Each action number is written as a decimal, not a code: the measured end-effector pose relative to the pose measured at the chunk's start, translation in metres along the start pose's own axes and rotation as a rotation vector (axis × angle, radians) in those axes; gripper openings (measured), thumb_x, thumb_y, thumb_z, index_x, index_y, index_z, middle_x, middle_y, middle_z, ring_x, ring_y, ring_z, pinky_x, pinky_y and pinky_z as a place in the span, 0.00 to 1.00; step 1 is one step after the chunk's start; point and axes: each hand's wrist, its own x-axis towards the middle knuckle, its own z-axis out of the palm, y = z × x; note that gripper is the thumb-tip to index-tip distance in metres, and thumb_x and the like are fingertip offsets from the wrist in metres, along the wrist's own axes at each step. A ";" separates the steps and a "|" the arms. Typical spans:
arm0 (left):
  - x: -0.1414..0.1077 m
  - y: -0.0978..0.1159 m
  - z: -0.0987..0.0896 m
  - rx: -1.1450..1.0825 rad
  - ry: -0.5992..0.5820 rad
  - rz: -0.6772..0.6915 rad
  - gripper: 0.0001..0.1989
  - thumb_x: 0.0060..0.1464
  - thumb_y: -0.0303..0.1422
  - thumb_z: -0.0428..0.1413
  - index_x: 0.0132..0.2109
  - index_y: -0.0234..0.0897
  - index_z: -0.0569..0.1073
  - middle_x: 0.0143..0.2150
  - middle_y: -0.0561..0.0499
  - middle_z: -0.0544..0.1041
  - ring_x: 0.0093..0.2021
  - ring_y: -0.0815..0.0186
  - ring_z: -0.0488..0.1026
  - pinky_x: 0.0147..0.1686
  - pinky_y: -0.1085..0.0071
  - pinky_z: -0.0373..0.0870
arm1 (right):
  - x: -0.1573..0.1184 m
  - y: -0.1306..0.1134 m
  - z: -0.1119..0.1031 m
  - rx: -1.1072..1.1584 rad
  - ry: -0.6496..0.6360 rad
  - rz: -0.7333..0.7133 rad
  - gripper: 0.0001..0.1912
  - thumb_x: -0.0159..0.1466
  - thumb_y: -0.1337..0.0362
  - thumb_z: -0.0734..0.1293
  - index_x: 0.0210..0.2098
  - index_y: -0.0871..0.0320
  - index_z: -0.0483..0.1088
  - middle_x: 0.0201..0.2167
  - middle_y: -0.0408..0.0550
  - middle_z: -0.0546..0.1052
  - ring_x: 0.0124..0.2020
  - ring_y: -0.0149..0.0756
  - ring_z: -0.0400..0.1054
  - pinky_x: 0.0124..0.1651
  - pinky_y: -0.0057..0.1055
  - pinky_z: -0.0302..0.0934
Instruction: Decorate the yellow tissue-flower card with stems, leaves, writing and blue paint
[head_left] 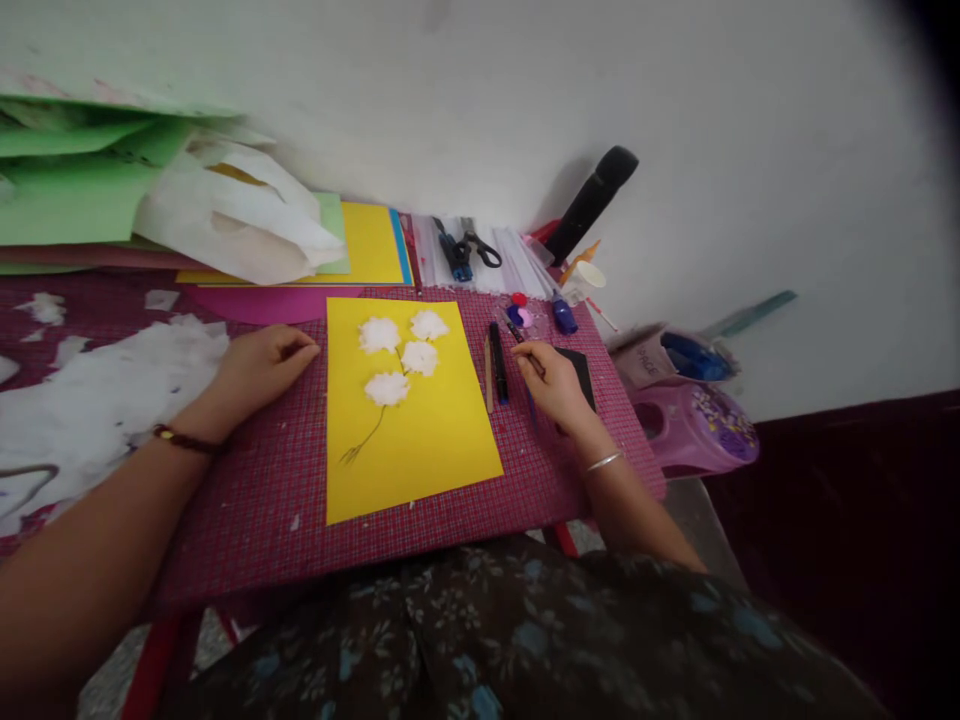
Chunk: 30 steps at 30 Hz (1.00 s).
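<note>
A yellow sheet (420, 430) lies on the red checked cloth (247, 520) in front of me. Several white paper flowers (386, 388) are stuck on its upper half, with a thin drawn stem below them. My left hand (259, 370) rests on the cloth just left of the sheet, fingers curled, holding nothing. My right hand (551, 380) lies right of the sheet and pinches a thin dark pen (517, 335) that points up and left. A black marker (498, 362) and a wooden stick (487, 375) lie between that hand and the sheet.
White paper scraps (105, 390) cover the cloth at left. Green, white and yellow papers (150, 190) are stacked at the back. Scissors (480, 245), a blue bottle (564, 316) and a black tube (589, 205) sit near the wall. A pink box (694, 430) stands at right.
</note>
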 end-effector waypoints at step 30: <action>-0.078 0.073 0.018 -0.072 0.191 0.735 0.24 0.63 0.36 0.51 0.65 0.51 0.61 0.52 0.44 0.77 0.50 0.52 0.77 0.46 0.57 0.76 | -0.050 -0.124 0.011 0.412 -0.228 -0.505 0.10 0.70 0.66 0.61 0.47 0.51 0.72 0.32 0.45 0.81 0.35 0.33 0.76 0.39 0.33 0.70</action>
